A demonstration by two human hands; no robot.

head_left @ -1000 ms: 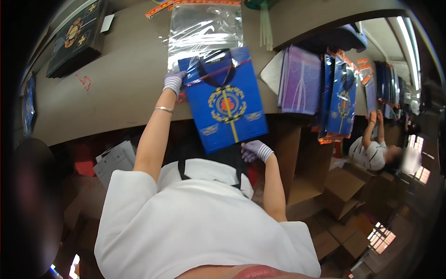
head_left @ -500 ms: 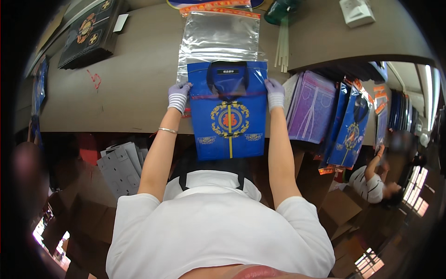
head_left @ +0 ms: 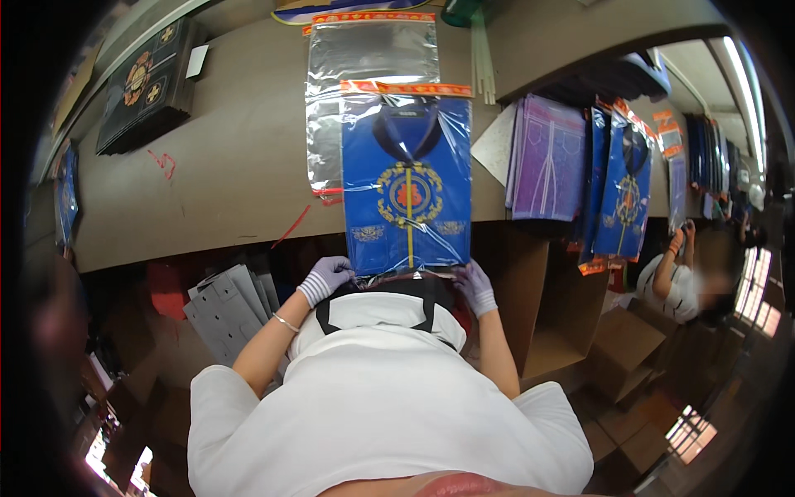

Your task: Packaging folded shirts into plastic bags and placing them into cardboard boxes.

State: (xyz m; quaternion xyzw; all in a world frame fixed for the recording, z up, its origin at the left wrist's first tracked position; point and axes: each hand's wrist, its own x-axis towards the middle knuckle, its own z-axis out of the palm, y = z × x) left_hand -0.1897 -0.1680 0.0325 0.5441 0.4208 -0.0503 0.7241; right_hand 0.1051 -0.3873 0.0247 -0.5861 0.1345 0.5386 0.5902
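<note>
A flat blue shirt-shaped piece [head_left: 406,240] with gold patterns and a dark collar lies inside a clear plastic bag [head_left: 458,112] with an orange top strip. Its upper part rests over other clear bags [head_left: 373,54] on the table; its lower end hangs past the front edge toward me. My left hand [head_left: 333,275], in a pale purple glove with a striped cuff, is closed on the bag's lower left corner. My right hand [head_left: 476,288], gloved alike, grips the lower right corner. Some of its fingers are hidden by the bag.
Dark printed packets [head_left: 149,87] are stacked at the left on the table [head_left: 248,157]. Purple packets [head_left: 551,157] and bagged blue ones [head_left: 623,182] hang over the edge at the right. Open cardboard boxes [head_left: 625,348] stand below; another person [head_left: 675,277] works beyond.
Both hands have moved from the piece's upper sides down to its lower corners. The blue piece, formerly uncovered over most of its length, is now inside the clear bag.
</note>
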